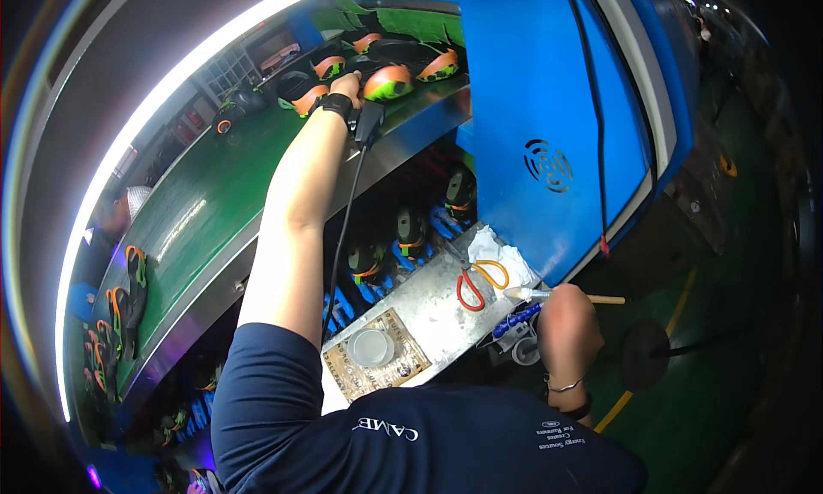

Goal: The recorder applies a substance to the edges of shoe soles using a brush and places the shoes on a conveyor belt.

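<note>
A single head-worn fisheye view looks steeply down and forward from just above the person's dark blue shoulders, close over the grey metal worktop (437, 310), out along the green conveyor belt (214, 194), straight edges bowing toward the dark rim

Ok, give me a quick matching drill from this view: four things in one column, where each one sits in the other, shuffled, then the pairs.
Things:
1. left hand
2. right hand
3. scissors
4. clear round lid

Places:
A. on the brown sheet near the bench's front end
B. on an orange and green shoe on the green belt
C. on the grey bench below the blue machine
D. at the bench's right edge, holding a wooden-handled brush

Pairs: 1-B, 2-D, 3-C, 4-A
</note>
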`<state>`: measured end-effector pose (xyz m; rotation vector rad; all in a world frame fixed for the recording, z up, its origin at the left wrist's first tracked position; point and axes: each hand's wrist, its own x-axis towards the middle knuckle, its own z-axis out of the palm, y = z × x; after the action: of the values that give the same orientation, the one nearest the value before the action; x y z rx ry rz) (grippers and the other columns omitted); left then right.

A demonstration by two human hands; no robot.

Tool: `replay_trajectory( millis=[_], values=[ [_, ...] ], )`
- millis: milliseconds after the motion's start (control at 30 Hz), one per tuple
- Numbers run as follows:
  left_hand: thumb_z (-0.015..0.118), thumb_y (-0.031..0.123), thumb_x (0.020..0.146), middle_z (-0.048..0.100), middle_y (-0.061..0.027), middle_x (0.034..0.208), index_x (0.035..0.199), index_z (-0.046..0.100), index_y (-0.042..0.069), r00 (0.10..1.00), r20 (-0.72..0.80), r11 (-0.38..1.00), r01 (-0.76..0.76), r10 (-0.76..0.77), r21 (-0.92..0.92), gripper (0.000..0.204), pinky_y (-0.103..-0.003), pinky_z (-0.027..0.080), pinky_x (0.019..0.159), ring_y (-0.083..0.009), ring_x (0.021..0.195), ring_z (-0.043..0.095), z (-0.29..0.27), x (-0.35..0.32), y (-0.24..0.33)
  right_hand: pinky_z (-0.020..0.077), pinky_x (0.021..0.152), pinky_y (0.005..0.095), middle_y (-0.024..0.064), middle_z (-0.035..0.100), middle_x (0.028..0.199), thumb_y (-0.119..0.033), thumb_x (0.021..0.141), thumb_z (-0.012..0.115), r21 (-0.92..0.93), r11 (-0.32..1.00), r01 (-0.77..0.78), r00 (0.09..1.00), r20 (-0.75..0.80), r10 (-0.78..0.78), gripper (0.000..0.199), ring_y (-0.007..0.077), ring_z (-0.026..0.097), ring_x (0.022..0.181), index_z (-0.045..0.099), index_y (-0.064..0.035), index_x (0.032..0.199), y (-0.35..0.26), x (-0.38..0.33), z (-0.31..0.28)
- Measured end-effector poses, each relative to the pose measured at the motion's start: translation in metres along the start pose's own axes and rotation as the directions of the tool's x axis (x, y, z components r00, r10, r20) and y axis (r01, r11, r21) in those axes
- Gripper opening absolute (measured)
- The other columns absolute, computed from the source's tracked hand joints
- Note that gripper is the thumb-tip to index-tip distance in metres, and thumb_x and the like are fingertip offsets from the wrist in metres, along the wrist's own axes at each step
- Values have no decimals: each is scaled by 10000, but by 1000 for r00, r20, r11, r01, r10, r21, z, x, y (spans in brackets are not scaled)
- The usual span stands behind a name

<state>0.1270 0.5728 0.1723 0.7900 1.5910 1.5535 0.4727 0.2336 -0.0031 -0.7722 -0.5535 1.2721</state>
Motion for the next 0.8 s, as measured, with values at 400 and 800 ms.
replay_trajectory(
  millis=[400,800],
  values=[
    [519,182,792,593,-76,917,1007,525,56,957,243,773,-274,160,572,249,-249,472,626,-141,763,591,-307,-149,66,298,370,197,62,474,616,-114,792,472,-88,981,-173,959,212,188,107,84,380,422,477,-22,845,44,16,67],
    [503,219,792,552,-16,767,878,548,47,970,-105,657,-67,219,751,198,-211,446,506,-94,624,546,-456,-169,86,300,372,192,61,491,618,-80,788,491,-73,969,-235,899,362,245,81,76,385,422,502,-13,831,78,-17,133]
  ],
)
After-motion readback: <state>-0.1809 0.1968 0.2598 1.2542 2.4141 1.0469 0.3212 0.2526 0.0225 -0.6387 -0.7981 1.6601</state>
